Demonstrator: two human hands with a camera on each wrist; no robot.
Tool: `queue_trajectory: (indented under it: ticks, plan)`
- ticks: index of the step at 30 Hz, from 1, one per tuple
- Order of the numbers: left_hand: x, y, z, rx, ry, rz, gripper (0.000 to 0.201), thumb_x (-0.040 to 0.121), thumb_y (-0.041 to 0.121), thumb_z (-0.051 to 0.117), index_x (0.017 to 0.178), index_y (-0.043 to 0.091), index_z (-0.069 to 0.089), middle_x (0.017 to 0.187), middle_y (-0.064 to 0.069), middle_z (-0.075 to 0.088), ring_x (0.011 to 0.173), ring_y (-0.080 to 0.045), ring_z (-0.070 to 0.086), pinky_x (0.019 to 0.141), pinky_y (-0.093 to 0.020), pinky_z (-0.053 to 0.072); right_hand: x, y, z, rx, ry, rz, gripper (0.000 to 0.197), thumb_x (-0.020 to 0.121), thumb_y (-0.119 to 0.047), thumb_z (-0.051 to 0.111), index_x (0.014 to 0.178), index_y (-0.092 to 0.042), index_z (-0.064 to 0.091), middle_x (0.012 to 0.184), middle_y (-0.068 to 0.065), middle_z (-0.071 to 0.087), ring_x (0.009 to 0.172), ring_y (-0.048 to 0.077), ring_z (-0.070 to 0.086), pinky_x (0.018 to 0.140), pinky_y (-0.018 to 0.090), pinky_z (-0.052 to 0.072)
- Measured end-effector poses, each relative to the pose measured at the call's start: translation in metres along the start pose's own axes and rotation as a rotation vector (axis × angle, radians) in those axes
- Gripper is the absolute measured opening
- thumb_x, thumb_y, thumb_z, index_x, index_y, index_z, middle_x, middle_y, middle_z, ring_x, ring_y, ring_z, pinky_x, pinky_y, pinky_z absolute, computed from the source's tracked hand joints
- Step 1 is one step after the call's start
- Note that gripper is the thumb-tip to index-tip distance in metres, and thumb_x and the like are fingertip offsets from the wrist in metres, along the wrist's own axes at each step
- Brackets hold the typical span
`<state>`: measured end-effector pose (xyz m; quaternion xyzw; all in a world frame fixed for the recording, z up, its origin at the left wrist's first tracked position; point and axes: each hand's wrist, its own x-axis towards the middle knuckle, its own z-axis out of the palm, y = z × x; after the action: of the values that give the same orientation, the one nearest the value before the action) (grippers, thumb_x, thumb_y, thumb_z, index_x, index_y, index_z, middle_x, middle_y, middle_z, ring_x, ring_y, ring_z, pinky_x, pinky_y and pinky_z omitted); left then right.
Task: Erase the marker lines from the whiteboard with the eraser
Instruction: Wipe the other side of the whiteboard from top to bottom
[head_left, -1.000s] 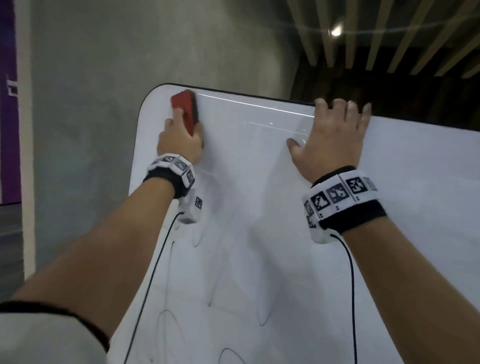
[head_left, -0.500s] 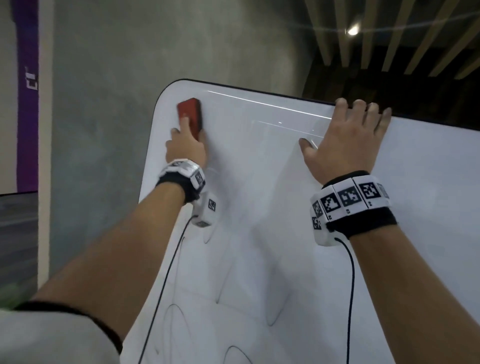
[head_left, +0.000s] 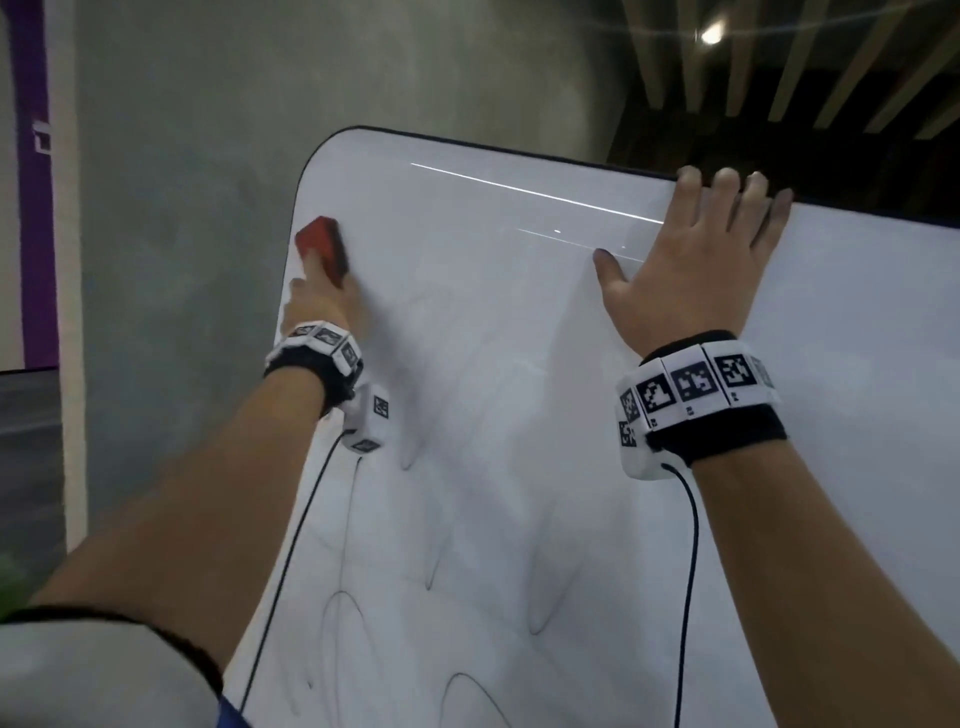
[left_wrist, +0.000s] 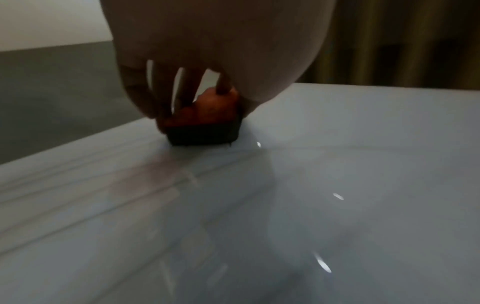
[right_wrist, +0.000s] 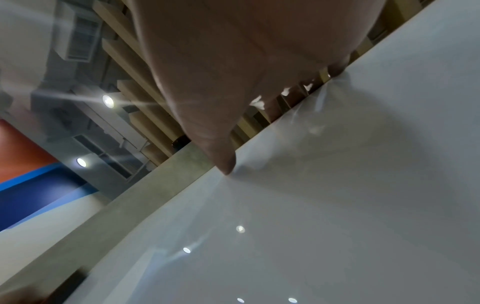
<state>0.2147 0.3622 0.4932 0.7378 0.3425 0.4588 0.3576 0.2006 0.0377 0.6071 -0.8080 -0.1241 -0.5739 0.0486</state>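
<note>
The whiteboard (head_left: 519, 364) is large, white and dark-rimmed, and fills the head view. My left hand (head_left: 317, 301) grips a red eraser (head_left: 323, 248) with a dark felt base and presses it on the board near the left edge. In the left wrist view my fingers (left_wrist: 161, 90) curl over the eraser (left_wrist: 207, 117) on the board (left_wrist: 311, 205). My right hand (head_left: 696, 265) lies flat on the board by its top edge, fingers straight. Thin black marker loops (head_left: 467, 691) cross the lower board. In the right wrist view the thumb tip touches the whiteboard (right_wrist: 337, 205).
A grey wall (head_left: 182, 182) stands behind the board on the left, with a purple strip (head_left: 36, 208) at the far left. Wooden ceiling slats (head_left: 779, 62) and a lamp (head_left: 709, 35) show above. Cables run down from both wristbands.
My left hand has slid the eraser down from the board's top left corner along the left edge. The right hand has stayed flat at the top edge.
</note>
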Motion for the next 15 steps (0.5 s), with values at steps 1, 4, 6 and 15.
queue_trajectory:
  ticks: [1, 4, 6, 15]
  plan:
    - [0.003, -0.011, 0.000, -0.050, -0.016, -0.112, 0.054, 0.102, 0.035, 0.046, 0.152, 0.018, 0.034, 0.135, -0.025, 0.056, 0.118, -0.047, 0.058, 0.100, -0.051, 0.046, 0.000, 0.000, 0.001, 0.001, 0.000, -0.005, 0.089, 0.086, -0.059, 0.061, 0.149, -0.002, 0.035, 0.150, 0.026, 0.037, 0.147, 0.047, 0.026, 0.126, 0.058, 0.005]
    - [-0.019, -0.017, 0.008, -0.026, 0.011, -0.108, 0.055, 0.103, 0.035, 0.043, 0.153, 0.013, 0.031, 0.134, -0.028, 0.054, 0.116, -0.050, 0.057, 0.095, -0.052, 0.046, -0.001, 0.000, 0.002, 0.012, 0.017, -0.003, 0.088, 0.087, -0.058, 0.060, 0.149, -0.002, 0.034, 0.151, 0.027, 0.036, 0.148, 0.047, 0.025, 0.125, 0.058, 0.004]
    - [-0.046, -0.008, 0.013, -0.006, 0.046, 0.045, 0.062, 0.104, 0.040, 0.044, 0.160, 0.018, 0.025, 0.130, -0.025, 0.054, 0.111, -0.047, 0.058, 0.091, -0.051, 0.047, 0.000, -0.001, 0.003, 0.023, 0.033, 0.007, 0.087, 0.086, -0.057, 0.061, 0.148, -0.002, 0.034, 0.151, 0.028, 0.036, 0.148, 0.048, 0.024, 0.125, 0.058, 0.004]
    - [-0.081, 0.009, 0.026, -0.109, 0.179, 0.509, 0.059, 0.102, 0.046, 0.050, 0.156, 0.025, 0.039, 0.112, -0.017, 0.055, 0.094, -0.036, 0.055, 0.082, -0.045, 0.050, 0.001, -0.001, 0.006, 0.038, 0.031, 0.025, 0.090, 0.085, -0.059, 0.061, 0.150, -0.003, 0.033, 0.153, 0.027, 0.035, 0.149, 0.046, 0.023, 0.126, 0.058, 0.005]
